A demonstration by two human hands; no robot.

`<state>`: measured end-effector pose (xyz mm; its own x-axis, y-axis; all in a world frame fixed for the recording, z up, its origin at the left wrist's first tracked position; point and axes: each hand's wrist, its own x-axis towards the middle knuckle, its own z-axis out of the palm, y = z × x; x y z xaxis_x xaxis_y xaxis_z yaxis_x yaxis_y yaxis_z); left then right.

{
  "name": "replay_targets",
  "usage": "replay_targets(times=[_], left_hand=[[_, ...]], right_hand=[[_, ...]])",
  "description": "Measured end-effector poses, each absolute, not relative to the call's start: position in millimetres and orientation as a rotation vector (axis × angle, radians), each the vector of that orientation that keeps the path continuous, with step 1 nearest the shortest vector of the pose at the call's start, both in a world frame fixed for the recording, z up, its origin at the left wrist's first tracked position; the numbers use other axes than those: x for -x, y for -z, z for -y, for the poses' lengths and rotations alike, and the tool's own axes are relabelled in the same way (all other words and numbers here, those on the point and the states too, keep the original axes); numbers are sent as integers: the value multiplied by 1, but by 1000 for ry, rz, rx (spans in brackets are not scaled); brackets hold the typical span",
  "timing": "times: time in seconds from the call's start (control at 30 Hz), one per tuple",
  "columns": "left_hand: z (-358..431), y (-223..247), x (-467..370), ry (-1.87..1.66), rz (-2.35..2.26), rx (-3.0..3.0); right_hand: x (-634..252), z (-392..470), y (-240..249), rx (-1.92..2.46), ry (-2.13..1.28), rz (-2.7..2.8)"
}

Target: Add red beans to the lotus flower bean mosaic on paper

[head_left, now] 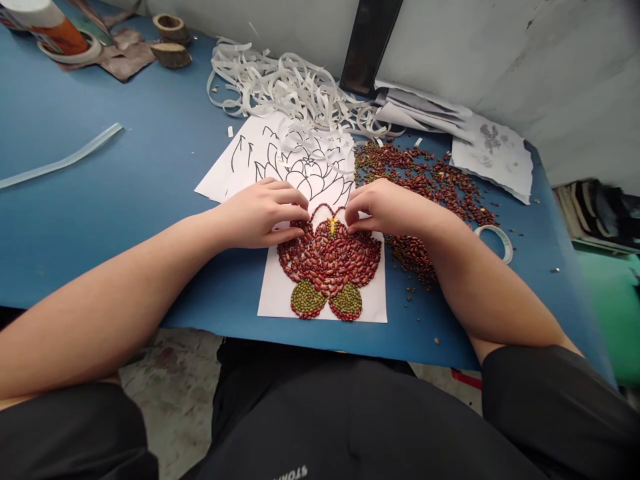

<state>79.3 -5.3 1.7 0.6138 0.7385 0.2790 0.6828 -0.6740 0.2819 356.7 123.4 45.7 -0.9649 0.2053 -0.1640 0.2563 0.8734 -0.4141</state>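
Note:
A butterfly picture made of red beans (335, 260) lies on a white sheet of paper (273, 300). Its two lower wings are filled with green mung beans (307, 297), and a small yellow piece (333, 226) marks the top of its body. My left hand (267, 212) rests over the upper left wing, thumb and fingers slightly apart, fingertips at the beans. Over the upper right wing, my right hand (383, 208) has its fingers curled down to the beans; whatever is between the fingertips is too small to make out. Behind both hands lies a paper with a line-drawn flower (305, 170).
Loose red and green beans (425, 180) spread to the right, near a tape roll (494, 243). Curled white strips (280, 87) pile up at the back, beside torn papers (493, 150). A bottle (50, 27) and wooden pieces (171, 55) stand back left; a pale strip (65, 160) lies left.

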Motion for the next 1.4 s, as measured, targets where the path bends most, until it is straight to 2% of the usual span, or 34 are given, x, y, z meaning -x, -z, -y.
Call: replay_targets(times=[1.27,1.4], left_hand=[[6,-4,-79,-547,-1208,-2673],[5,-4,-79,-539,-1214,-2681]], right_hand=[[-356,-120,-47,-331,618,-2914],[-363,-121,-64,-414,634,-2942]])
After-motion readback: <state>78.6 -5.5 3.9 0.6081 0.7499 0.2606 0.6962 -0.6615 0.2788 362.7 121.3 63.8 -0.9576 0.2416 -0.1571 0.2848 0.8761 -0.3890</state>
